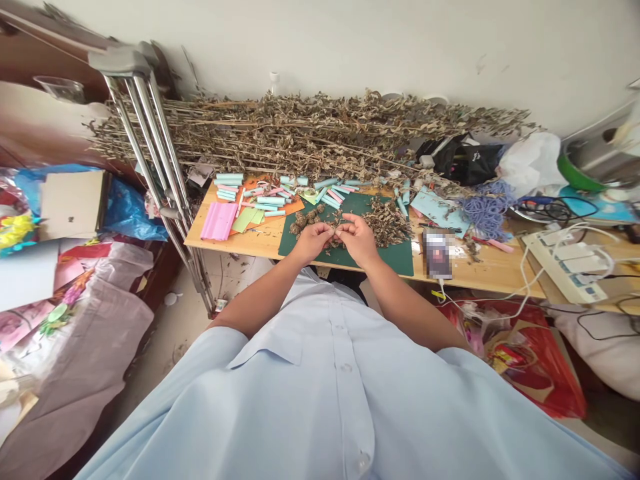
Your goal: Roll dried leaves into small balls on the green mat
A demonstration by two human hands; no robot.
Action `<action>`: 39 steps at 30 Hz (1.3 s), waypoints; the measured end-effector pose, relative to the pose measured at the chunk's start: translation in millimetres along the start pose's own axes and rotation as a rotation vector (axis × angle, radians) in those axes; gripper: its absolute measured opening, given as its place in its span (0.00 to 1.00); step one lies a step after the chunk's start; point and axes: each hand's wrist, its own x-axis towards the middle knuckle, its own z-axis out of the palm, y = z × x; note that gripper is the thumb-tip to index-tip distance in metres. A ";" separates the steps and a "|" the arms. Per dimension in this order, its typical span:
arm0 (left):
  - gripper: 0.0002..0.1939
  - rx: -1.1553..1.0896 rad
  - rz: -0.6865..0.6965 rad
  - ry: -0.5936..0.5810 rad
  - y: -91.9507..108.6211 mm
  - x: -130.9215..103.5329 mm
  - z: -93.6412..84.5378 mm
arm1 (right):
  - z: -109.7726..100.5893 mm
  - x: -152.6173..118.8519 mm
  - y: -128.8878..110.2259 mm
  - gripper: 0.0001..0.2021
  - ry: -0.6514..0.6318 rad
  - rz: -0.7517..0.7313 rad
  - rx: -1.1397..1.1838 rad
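My left hand (313, 243) and my right hand (357, 240) meet over the green mat (400, 262), fingertips pinched close together. Whatever lies between the fingers is too small to make out, perhaps a bit of dried plant. Just beyond my left hand are several round brown balls (306, 219) on the mat. To the right of my right hand lies a heap of dried leaves (387, 223). Small blue and pink paper rolls (330, 199) are scattered behind the hands.
Long dried stalks (300, 130) lie along the wall. Crutches (150, 133) lean at the table's left. A phone (438, 255), purple cord (487, 210) and a power strip (565, 267) with cables are on the right. Pink paper (219, 221) lies at the left.
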 end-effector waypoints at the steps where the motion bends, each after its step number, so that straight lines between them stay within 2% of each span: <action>1: 0.12 0.002 -0.002 -0.002 0.5 -0.4 0.0 | 0.4 -0.1 -0.5 0.28 -0.001 0.001 0.006; 9: 0.12 0.032 0.016 -0.012 -2.4 1.9 -1.0 | -1.6 3.7 1.0 0.25 0.037 0.027 -0.054; 19: 0.14 0.042 -0.035 0.030 1.9 1.2 -2.5 | -8.0 6.3 0.4 0.20 0.092 0.090 -0.131; 25: 0.14 0.052 -0.038 0.049 2.0 0.8 -6.8 | -10.9 7.5 0.6 0.17 0.110 0.071 -0.176; 28: 0.13 0.159 -0.021 0.059 1.3 -2.4 -12.2 | -17.8 9.3 3.0 0.16 0.158 0.031 -0.202; 31: 0.12 0.334 0.005 -0.041 0.7 -11.4 -17.3 | -31.8 13.5 4.3 0.17 0.220 0.006 -0.235; 35: 0.09 0.558 0.042 -0.337 -1.9 -30.2 -18.9 | -58.9 21.5 2.5 0.17 0.332 -0.020 -0.282; 39: 0.06 0.803 0.036 -0.480 -5.2 -44.6 -15.0 | -83.5 27.2 4.1 0.16 0.360 -0.032 -0.372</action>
